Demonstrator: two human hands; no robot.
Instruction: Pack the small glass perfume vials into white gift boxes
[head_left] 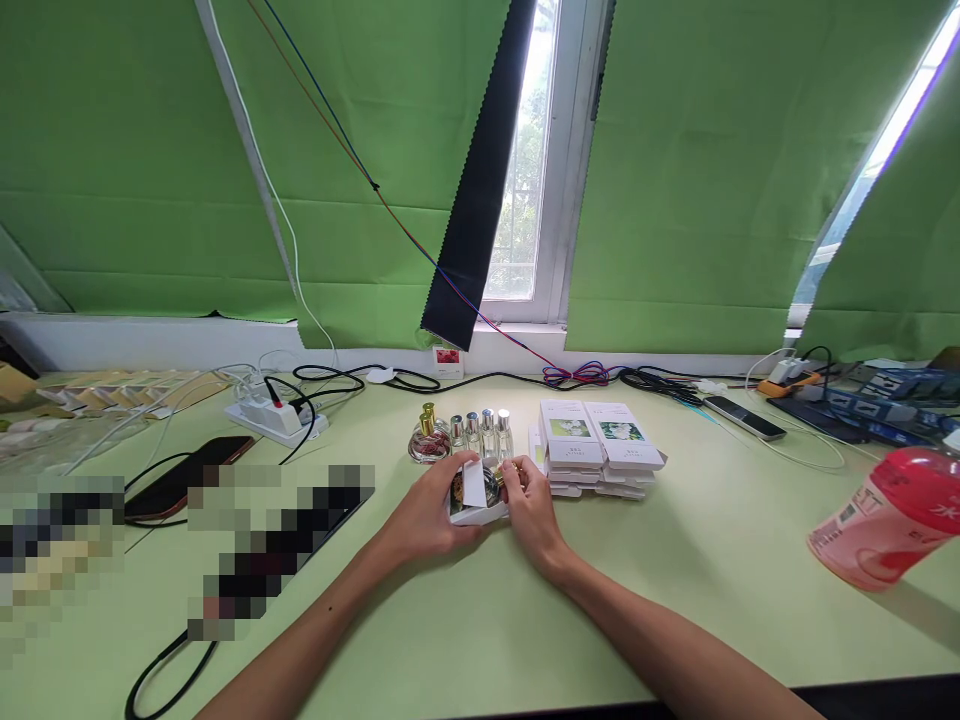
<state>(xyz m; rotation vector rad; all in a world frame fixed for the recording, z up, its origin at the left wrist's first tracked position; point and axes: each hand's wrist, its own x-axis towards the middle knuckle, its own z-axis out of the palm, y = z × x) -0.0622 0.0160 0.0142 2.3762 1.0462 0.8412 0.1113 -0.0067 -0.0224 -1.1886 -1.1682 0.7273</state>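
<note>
My left hand [442, 510] is wrapped round the left side of a small white box [480, 515], which is open with a white flap [473, 484] standing up. At the box's right end, my right hand [531, 500] pinches a small glass perfume bottle [492, 487] by its gold top; the fingers partly cover it. Just behind the box stand several clear perfume bottles with silver caps [487, 432]. Left of them are rounder bottles with gold caps [429, 440]. Beside my right hand is a stack of white cartons with flower pictures [600, 448].
A pink bottle with a red top [881, 520] stands at the right. Phones lie at the far right [744, 418] and left [191, 475]. A white power strip [277, 412] and black cables [405, 380] run along the back. Part of the left side is blurred out.
</note>
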